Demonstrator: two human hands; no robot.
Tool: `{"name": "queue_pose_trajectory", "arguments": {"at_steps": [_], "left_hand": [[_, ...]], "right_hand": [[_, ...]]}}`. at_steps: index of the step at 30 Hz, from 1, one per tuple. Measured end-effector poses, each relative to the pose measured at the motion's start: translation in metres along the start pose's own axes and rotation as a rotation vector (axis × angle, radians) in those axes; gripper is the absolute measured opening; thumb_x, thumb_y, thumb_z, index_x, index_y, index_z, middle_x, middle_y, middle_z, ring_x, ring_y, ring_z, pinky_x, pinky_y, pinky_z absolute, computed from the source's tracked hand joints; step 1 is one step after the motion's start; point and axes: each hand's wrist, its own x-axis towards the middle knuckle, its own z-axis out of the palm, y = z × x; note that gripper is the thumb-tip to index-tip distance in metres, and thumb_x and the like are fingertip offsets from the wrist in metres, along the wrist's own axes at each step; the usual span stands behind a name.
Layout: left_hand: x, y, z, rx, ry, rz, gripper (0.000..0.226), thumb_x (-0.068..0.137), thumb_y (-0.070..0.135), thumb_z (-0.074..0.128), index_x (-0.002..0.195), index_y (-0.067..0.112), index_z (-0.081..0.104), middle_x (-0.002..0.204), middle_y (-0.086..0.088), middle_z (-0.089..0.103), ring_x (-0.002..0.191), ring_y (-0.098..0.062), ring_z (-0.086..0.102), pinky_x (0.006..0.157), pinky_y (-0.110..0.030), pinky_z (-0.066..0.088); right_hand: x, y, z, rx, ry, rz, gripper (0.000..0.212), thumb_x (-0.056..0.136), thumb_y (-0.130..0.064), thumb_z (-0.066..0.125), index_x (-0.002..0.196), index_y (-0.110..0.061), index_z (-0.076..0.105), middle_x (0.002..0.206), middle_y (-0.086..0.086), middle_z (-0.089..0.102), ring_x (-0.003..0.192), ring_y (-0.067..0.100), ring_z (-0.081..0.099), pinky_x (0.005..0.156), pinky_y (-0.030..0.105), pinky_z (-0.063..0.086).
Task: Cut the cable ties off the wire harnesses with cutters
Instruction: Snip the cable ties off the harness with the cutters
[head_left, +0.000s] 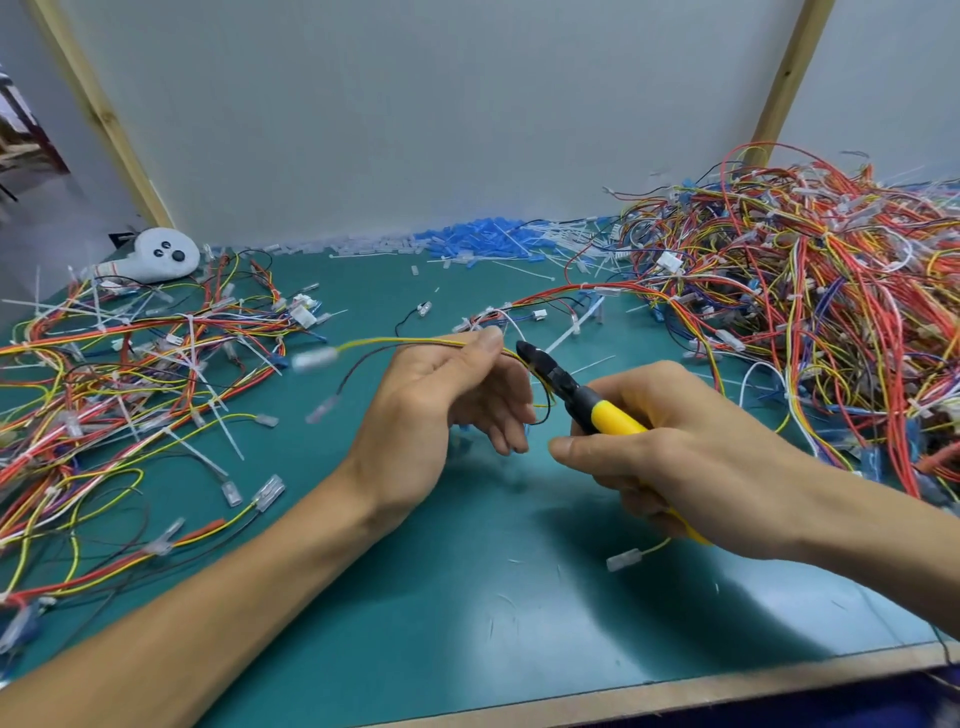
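My left hand (441, 410) pinches a thin yellow and dark wire harness (400, 343) between thumb and fingers, lifted above the green mat. Its clear connector (314, 359) hangs blurred to the left. My right hand (670, 447) grips the yellow-handled cutters (576, 395). Their black jaws point up-left and sit right beside my left fingertips, at the wires. Whether a cable tie lies between the jaws is too small to tell.
A tall tangle of red, yellow and blue harnesses (810, 291) fills the right side. Looser harnesses and cut white ties (130, 374) spread over the left. Blue and clear connector bits (467, 241) line the back wall. A white device (158, 255) lies far left. The green mat (467, 597) meets a wooden front edge (675, 691).
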Motion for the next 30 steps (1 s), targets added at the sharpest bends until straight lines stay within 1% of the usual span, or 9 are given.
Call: {"name": "queue_pose_trajectory", "arguments": {"at_steps": [3,5,10,13,17,20,25,27,30], "left_hand": [[0.001,0.000,-0.001,0.027,0.026,0.010,0.042,0.102,0.030,0.045,0.074,0.006,0.065,0.063,-0.015,0.059,0.047,-0.026,0.049,0.051,-0.032,0.042],[0.001,0.001,0.000,-0.010,0.011,0.007,0.039,0.102,0.028,0.046,0.074,0.012,0.067,0.058,-0.009,0.055,0.040,-0.021,0.042,0.048,-0.028,0.038],[0.001,0.003,0.002,-0.061,0.003,0.012,0.037,0.102,0.025,0.048,0.073,0.012,0.067,0.050,-0.006,0.049,0.032,-0.016,0.032,0.040,-0.022,0.034],[0.001,0.004,0.003,-0.015,0.003,0.028,0.039,0.102,0.027,0.048,0.072,0.016,0.070,0.049,-0.007,0.051,0.031,-0.017,0.033,0.038,-0.025,0.032],[0.000,0.004,0.005,0.028,0.009,0.038,0.038,0.103,0.029,0.049,0.076,0.012,0.069,0.048,-0.007,0.054,0.031,-0.018,0.033,0.038,-0.026,0.032],[0.000,0.005,0.006,0.017,0.009,0.037,0.038,0.103,0.029,0.050,0.075,0.014,0.071,0.047,-0.007,0.054,0.032,-0.018,0.034,0.039,-0.024,0.034],[-0.002,0.009,0.004,0.003,0.002,0.041,0.039,0.105,0.029,0.050,0.076,0.016,0.073,0.047,-0.007,0.053,0.033,-0.019,0.033,0.039,-0.025,0.032],[-0.002,0.009,0.004,-0.002,0.001,0.047,0.041,0.108,0.025,0.047,0.078,0.015,0.074,0.048,-0.006,0.054,0.032,-0.018,0.034,0.039,-0.027,0.031],[-0.003,0.007,0.003,0.008,0.010,0.045,0.042,0.110,0.021,0.045,0.081,0.011,0.073,0.050,-0.007,0.055,0.030,-0.019,0.035,0.038,-0.032,0.027]], "right_hand": [[0.002,0.003,0.001,0.055,-0.014,0.006,0.049,0.081,-0.043,0.073,0.078,-0.005,0.043,0.064,0.008,0.040,0.053,0.021,0.036,0.048,0.032,0.031],[0.005,0.005,0.000,0.156,-0.083,0.029,0.044,0.084,-0.040,0.075,0.074,-0.010,0.045,0.065,0.009,0.042,0.052,0.023,0.038,0.045,0.031,0.034],[0.013,0.008,-0.010,0.252,-0.242,0.037,0.037,0.089,-0.035,0.075,0.079,-0.006,0.056,0.069,0.012,0.053,0.055,0.027,0.049,0.051,0.037,0.045],[0.012,0.009,-0.012,0.183,-0.220,0.018,0.037,0.089,-0.035,0.074,0.078,-0.006,0.055,0.068,0.014,0.052,0.056,0.026,0.049,0.050,0.035,0.044],[0.007,0.007,-0.010,0.104,-0.117,0.043,0.037,0.088,-0.032,0.075,0.076,-0.011,0.047,0.062,0.005,0.034,0.051,0.021,0.030,0.044,0.027,0.029],[0.004,0.006,-0.008,0.075,-0.096,0.056,0.040,0.097,-0.030,0.073,0.075,-0.015,0.043,0.058,0.001,0.033,0.048,0.018,0.026,0.041,0.020,0.028],[0.004,0.007,-0.011,0.141,-0.185,0.079,0.035,0.086,-0.036,0.071,0.071,-0.023,0.042,0.058,-0.002,0.033,0.047,0.014,0.026,0.043,0.019,0.027],[0.008,0.011,-0.010,0.242,-0.251,0.095,0.032,0.086,-0.031,0.073,0.074,-0.022,0.045,0.060,-0.002,0.034,0.050,0.017,0.028,0.048,0.024,0.026],[0.017,0.015,-0.008,0.356,-0.361,0.116,0.026,0.077,-0.029,0.078,0.078,-0.015,0.056,0.066,0.006,0.043,0.056,0.023,0.041,0.055,0.032,0.037]]}}
